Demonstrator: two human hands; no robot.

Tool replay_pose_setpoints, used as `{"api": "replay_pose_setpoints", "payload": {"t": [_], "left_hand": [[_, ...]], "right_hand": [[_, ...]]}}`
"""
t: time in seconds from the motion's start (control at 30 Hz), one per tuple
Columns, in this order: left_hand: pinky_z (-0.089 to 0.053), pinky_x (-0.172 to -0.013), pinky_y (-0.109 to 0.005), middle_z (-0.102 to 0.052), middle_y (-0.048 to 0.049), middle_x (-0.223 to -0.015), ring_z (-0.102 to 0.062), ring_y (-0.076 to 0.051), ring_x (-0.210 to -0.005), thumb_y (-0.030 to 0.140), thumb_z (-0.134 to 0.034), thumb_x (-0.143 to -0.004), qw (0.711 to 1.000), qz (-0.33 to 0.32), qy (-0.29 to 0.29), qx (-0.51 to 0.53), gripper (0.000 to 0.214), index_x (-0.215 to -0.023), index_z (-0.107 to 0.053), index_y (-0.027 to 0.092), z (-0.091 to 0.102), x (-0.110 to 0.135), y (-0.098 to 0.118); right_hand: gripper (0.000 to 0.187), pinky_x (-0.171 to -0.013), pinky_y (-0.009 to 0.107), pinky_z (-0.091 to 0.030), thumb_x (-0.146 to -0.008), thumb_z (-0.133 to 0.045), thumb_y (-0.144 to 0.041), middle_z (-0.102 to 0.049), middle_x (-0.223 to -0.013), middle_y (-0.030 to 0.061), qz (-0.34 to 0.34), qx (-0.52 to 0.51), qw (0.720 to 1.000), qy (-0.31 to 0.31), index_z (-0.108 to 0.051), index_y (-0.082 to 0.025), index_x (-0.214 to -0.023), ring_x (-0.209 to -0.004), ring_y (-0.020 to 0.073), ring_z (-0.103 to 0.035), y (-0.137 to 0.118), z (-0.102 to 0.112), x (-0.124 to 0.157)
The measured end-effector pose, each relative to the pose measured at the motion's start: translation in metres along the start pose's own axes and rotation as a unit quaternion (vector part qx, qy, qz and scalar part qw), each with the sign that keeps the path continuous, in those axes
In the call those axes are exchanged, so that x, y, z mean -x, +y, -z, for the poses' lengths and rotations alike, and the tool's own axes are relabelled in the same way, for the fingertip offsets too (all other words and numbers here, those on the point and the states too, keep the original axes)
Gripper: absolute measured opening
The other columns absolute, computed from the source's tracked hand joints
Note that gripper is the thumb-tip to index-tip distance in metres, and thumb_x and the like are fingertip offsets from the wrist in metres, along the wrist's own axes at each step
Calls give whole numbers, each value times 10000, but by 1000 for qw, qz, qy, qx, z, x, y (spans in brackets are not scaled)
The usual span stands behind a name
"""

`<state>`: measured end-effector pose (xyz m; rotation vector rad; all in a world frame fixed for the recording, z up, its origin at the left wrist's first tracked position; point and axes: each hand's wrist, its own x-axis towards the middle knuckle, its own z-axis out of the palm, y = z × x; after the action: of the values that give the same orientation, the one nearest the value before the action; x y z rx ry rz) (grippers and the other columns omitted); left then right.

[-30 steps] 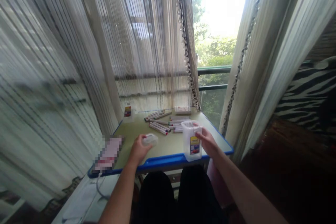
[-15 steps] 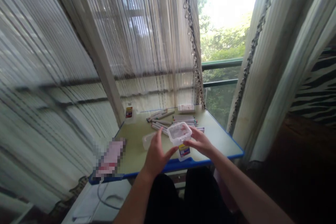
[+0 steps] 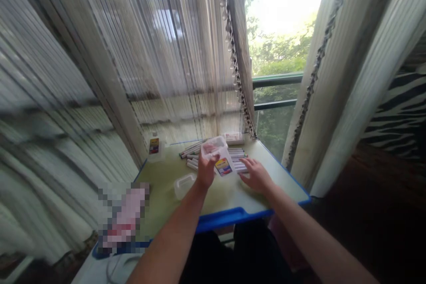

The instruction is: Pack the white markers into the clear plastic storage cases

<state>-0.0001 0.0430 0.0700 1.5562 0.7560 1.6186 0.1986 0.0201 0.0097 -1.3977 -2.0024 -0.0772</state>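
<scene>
My left hand (image 3: 207,170) grips a clear plastic box (image 3: 213,145), raised above the table and tilted with its opening toward the far side. A flap with a yellow and blue label (image 3: 223,166) faces me on its near side. To the right, my right hand (image 3: 255,175) has its fingers apart beside the ends of some white markers (image 3: 238,154), holding nothing that I can see. More white markers with dark tips (image 3: 189,150) lie behind and left of the box, partly hidden by it.
Another clear plastic container (image 3: 184,185) lies left of my left forearm. A labelled clear box (image 3: 155,148) stands at the table's far left corner, and a pale box (image 3: 234,138) at the back. The blue-edged table (image 3: 286,186) meets curtains. A blurred pink item (image 3: 126,217) lies front left.
The box has moved away from me and left, tilting so its label shows. My right hand has let go of it and now hovers near the markers. The view has shifted slightly.
</scene>
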Motion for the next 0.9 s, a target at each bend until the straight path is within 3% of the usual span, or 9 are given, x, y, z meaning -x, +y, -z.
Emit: {"api": "replay_pose_setpoints", "payload": {"t": [0.13, 0.23, 0.33, 0.4, 0.5, 0.7, 0.9], "left_hand": [[-484, -871, -392, -593, -76, -989, -603, -226, -930, 435, -606, -693, 997, -68, -9, -40, 445, -1040, -446, 208, -7, -7, -15], [-482, -870, -403, -585, -95, -990, -600, -250, -928, 496, -615, -656, 981, -116, 15, -158, 469, -997, -466, 211, 0, 1, -21], [-443, -926, -463, -597, -132, -994, -577, -335, -1007, 517, -711, -465, 951, -164, -23, -262, 679, -1022, -495, 196, 7, 12, -28], [-456, -906, -476, -606, -129, -958, -592, -336, -967, 511, -721, -418, 940, -197, -86, -266, 701, -1014, -520, 203, 7, 17, -34], [-475, -885, -469, -612, -126, -957, -603, -314, -942, 479, -704, -451, 936, -246, -112, -226, 680, -1052, -520, 220, 2, 18, -43], [-521, -807, -455, -603, -114, -983, -617, -294, -934, 453, -631, -555, 905, -360, -76, -215, 699, -1172, -432, 190, -9, 11, -50], [-542, -823, -418, -620, -136, -1033, -628, -280, -979, 514, -586, -669, 897, -363, -53, -247, 654, -1192, -441, 149, -6, 11, -48]], "right_hand": [[333, -906, 405, -412, -801, -526, -204, -628, -1121, 102, 49, 104, 991, -70, -611, -203, -1124, -1039, 270, -515, -3, -8, 0], [300, -894, 386, -394, -806, -505, -181, -621, -1125, 98, 52, 131, 987, -71, -629, -208, -1077, -1032, 265, -502, -4, -7, 0], [278, -882, 377, -383, -779, -528, -178, -619, -1114, 101, 39, 142, 987, -65, -640, -194, -1033, -1014, 265, -496, -3, -6, -3], [192, -847, 362, -389, -775, -534, -187, -642, -1008, 93, 18, 141, 987, -78, -658, -190, -921, -952, 252, -509, -2, -8, -6], [130, -802, 341, -396, -781, -541, -227, -645, -903, 84, 0, 132, 987, -87, -657, -191, -827, -877, 234, -511, 1, -11, -8], [120, -775, 316, -401, -734, -587, -275, -641, -848, 78, 1, 101, 992, -81, -647, -179, -774, -818, 215, -500, 9, -14, -9], [138, -790, 330, -382, -718, -560, -227, -649, -873, 77, -44, 137, 987, -76, -653, -183, -809, -842, 222, -506, 7, -15, -6]]}}
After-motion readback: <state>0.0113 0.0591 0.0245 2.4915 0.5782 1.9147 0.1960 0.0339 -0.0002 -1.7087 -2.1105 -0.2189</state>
